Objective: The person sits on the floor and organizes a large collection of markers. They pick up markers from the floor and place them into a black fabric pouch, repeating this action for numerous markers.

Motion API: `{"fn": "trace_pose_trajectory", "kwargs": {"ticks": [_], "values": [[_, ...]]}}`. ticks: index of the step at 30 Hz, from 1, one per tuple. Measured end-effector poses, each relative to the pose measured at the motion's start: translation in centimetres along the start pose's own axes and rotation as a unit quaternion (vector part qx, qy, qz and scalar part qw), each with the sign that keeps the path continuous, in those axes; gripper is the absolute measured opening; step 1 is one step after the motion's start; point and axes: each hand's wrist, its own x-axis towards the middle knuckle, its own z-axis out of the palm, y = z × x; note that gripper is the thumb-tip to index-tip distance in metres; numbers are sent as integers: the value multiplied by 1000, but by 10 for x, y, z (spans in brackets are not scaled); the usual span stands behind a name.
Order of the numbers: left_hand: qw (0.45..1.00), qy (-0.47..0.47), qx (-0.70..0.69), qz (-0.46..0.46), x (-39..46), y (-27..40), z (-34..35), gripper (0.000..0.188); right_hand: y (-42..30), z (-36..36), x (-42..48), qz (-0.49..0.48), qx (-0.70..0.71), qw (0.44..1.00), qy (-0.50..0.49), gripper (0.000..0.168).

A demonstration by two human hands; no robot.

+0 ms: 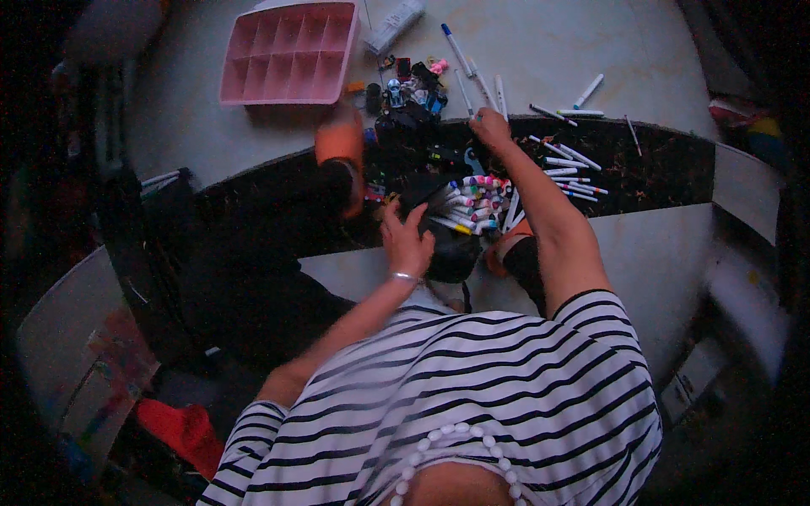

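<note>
My left hand (405, 243), with a bracelet at the wrist, has its fingers spread at the edge of a black bag (452, 258). Whether they grip its dark material is too dim to make out. A thick bunch of white markers (474, 205) with caps of many colours lies at the bag's mouth, right beside that hand. Farther out, my right hand (492, 131) is closed, its fingertips pinching the near end of a thin white marker (464, 93). Other white markers (500, 96) lie just beyond its knuckles, partly hidden by the hand.
A pink divided tray (285, 54) rests at the upper left, with a clear box (395, 25) beside it. Small toys (411, 95) are piled near the middle. Loose markers (573, 167) are scattered over the dark floor band (671, 167) at right. Orange footwear (340, 142) is close by.
</note>
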Motion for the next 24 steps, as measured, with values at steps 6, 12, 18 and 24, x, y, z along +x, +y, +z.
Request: {"fn": "trace_pose_trajectory", "kwargs": {"ticks": [6, 12, 18, 24], "values": [[998, -2, -66, -14, -5, -26, 21, 44, 7, -23, -32, -23, 203, 976, -69, 29], [993, -39, -91, -56, -1, -19, 13, 40, -39, -84, -85, -40, 332, 930, -153, 24], [992, 8, -128, 0, 2, -21, 10, 38, -77, -110, -138, -83, 303, 942, -115, 22], [992, 50, -108, 49, 6, -23, 7, 36, -118, -97, -208, -144, -106, 982, -61, 19]]}}
